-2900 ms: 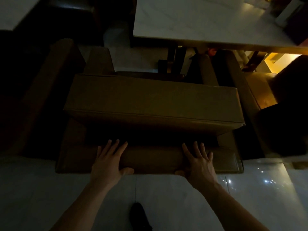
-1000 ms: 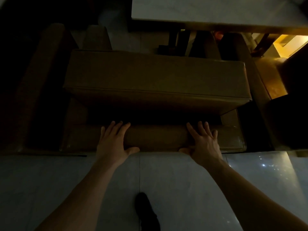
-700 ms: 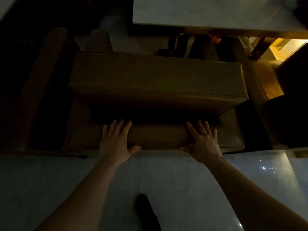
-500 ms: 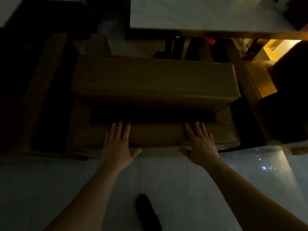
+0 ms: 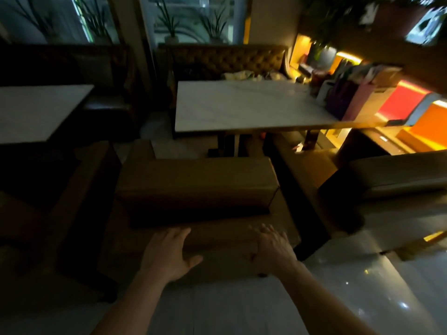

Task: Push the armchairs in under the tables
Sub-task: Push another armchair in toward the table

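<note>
Right in the middle, a brown armchair [image 5: 196,187] is seen from behind, with its back toward the camera. Its front is pointed at a white marble table [image 5: 244,105], and its armrests reach close to the table's near edge. The seat cannot be seen, so how far it goes under the table cannot be told.

Both hands are laid flat on the low back part of the armchair. The left hand [image 5: 167,255] is spread wide open, with the palm down and the thumb out to the side. The right hand [image 5: 273,247] is open too, with its fingers stretched forward. Nothing is gripped by either hand; they are only pressed or rested on the chair, and the picture is a bit blurry there.

A dark table leg [image 5: 227,143] is seen under the marble top. Another armchair [image 5: 396,180] is placed to the right, well apart from the table. A dark armchair [image 5: 79,189] is found on the left, near a second white table [image 5: 36,110]. A long tufted bench [image 5: 227,59] is set behind the marble table. Bags and boxes [image 5: 350,93] are stacked at the table's right end. Plants [image 5: 169,22] are seen by the windows at the back. A shiny pale floor [image 5: 362,286] is lit by small spots of light.
</note>
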The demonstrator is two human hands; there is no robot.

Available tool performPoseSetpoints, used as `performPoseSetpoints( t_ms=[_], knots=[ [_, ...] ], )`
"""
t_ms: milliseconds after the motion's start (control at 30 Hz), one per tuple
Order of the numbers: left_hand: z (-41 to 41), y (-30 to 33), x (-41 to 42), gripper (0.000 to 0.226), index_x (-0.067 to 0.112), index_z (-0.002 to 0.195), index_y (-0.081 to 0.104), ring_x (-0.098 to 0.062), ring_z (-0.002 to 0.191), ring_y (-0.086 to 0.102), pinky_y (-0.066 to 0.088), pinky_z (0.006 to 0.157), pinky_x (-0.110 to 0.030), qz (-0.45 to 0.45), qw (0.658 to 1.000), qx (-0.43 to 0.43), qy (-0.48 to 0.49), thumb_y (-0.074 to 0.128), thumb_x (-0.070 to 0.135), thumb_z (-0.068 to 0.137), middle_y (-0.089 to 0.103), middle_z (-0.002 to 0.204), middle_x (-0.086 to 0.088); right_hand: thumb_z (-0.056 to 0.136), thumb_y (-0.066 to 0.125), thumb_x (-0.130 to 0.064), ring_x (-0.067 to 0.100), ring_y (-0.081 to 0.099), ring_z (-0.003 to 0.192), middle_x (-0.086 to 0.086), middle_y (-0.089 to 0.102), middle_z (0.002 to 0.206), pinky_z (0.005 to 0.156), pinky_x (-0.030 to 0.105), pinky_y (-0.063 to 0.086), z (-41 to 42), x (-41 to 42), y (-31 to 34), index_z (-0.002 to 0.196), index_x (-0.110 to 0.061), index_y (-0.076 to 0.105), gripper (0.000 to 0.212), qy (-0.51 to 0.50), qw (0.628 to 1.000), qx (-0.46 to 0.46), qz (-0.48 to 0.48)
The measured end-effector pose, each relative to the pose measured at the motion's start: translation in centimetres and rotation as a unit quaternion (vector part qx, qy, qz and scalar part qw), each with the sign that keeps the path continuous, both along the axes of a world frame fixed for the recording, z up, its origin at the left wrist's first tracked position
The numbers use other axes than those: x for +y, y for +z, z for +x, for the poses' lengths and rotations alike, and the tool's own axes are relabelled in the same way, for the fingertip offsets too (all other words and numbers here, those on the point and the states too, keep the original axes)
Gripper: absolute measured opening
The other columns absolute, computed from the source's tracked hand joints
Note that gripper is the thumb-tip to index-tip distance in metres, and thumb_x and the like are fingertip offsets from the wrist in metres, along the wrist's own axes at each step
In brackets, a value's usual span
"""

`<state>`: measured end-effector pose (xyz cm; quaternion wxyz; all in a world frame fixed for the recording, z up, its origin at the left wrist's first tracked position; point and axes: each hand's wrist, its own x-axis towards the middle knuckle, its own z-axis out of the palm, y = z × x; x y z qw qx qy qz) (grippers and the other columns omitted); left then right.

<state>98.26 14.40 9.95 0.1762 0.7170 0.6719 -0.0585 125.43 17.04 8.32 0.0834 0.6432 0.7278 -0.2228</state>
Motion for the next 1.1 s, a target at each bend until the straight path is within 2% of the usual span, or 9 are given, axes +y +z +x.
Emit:
performPoseSetpoints(
  t_ms=[100, 200, 267, 433, 633, 800, 1033, 1100],
  knots=[
    [0.9, 2.9, -2.5, 0.094, 0.037, 0.155, 0.013, -0.021, 0.148, 0.016, 0.016, 0.12, -0.044, 0.002, 1.0, 0.015, -0.001, 0.043, 0.084, 0.079, 0.013, 0.164, 0.004, 0.087, 0.048, -0.075, 0.032, 0.002, 0.155, 0.008, 0.006, 0.169, 0.122, 0.062, 0.004, 0.9, -2.5, 2.9, 0.16, -0.037, 0.007, 0.092, 0.003, 1.0, 0.007, -0.01],
    [0.8, 4.5, -5.1, 0.097, 0.038, 0.155, 0.01, -0.022, 0.149, 0.012, 0.011, 0.121, -0.046, -0.014, 0.999, 0.028, 0.015, 0.042, 0.087, 0.076, 0.01, 0.164, 0.004, 0.077, 0.026, -0.093, 0.033, -0.004, 0.155, 0.008, 0.001, 0.169, 0.119, 0.067, -0.001, 1.0, -4.6, 4.4, 0.159, -0.04, 0.001, 0.1, 0.005, 1.0, 0.0, -0.026],
    [0.2, 5.2, -6.6, 0.101, 0.039, 0.154, 0.009, -0.022, 0.15, 0.009, 0.008, 0.121, -0.047, -0.022, 0.999, 0.037, 0.023, 0.04, 0.09, 0.073, 0.009, 0.165, 0.004, 0.07, 0.018, -0.098, 0.034, -0.007, 0.155, 0.008, -0.002, 0.169, 0.118, 0.069, -0.003, 0.6, -5.8, 5.1, 0.158, -0.042, -0.001, 0.106, 0.007, 1.0, 0.006, -0.027],
    [-1.6, 6.2, -9.2, 0.109, 0.043, 0.154, 0.006, -0.022, 0.15, 0.0, 0.003, 0.119, -0.057, -0.047, 0.997, 0.05, 0.04, 0.037, 0.097, 0.064, 0.001, 0.165, 0.004, 0.054, 0.013, -0.106, 0.036, -0.016, 0.153, 0.007, -0.013, 0.168, 0.113, 0.075, -0.009, -0.8, -8.4, 6.9, 0.156, -0.046, -0.007, 0.12, 0.022, 0.999, -0.004, -0.047],
    [-4.6, 6.8, -10.2, 0.118, 0.045, 0.153, -0.003, -0.025, 0.149, -0.017, -0.008, 0.115, -0.065, -0.046, 0.997, 0.044, 0.048, 0.038, 0.1, 0.057, -0.015, 0.164, 0.003, 0.057, 0.02, -0.107, 0.035, -0.027, 0.149, 0.004, -0.026, 0.164, 0.111, 0.074, -0.016, -4.3, -10.0, 8.9, 0.154, -0.047, -0.016, 0.119, 0.015, 0.999, -0.018, -0.043],
    [-11.1, 7.1, -12.0, 0.121, 0.045, 0.152, -0.01, -0.027, 0.146, -0.026, -0.012, 0.114, -0.064, -0.011, 0.997, 0.038, 0.061, 0.037, 0.101, 0.055, -0.026, 0.161, 0.002, 0.057, 0.024, -0.107, 0.035, -0.032, 0.146, 0.003, -0.031, 0.163, 0.11, 0.071, -0.019, -11.7, -10.4, 10.4, 0.151, -0.048, -0.022, 0.12, 0.024, 0.999, -0.027, -0.028],
    [-27.7, 8.0, -17.5, 0.128, 0.045, 0.151, -0.017, -0.029, 0.146, -0.026, -0.01, 0.115, -0.062, 0.056, 0.991, 0.055, 0.108, 0.021, 0.105, 0.045, -0.027, 0.161, 0.0, 0.057, 0.019, -0.107, 0.036, -0.029, 0.148, 0.004, -0.029, 0.164, 0.113, 0.072, -0.015, -28.1, -13.0, 11.4, 0.152, -0.047, -0.021, 0.12, 0.076, 0.997, -0.02, 0.01],
    [-32.8, 8.4, -19.0, 0.125, 0.046, 0.15, -0.017, -0.028, 0.147, -0.023, -0.01, 0.115, -0.063, 0.085, 0.987, 0.04, 0.129, 0.024, 0.105, 0.047, -0.025, 0.162, 0.0, 0.057, 0.019, -0.107, 0.036, -0.028, 0.149, 0.005, -0.028, 0.164, 0.114, 0.072, -0.013, -33.2, -13.5, 11.5, 0.153, -0.046, -0.021, 0.12, 0.091, 0.996, -0.017, 0.02]
  ],
)
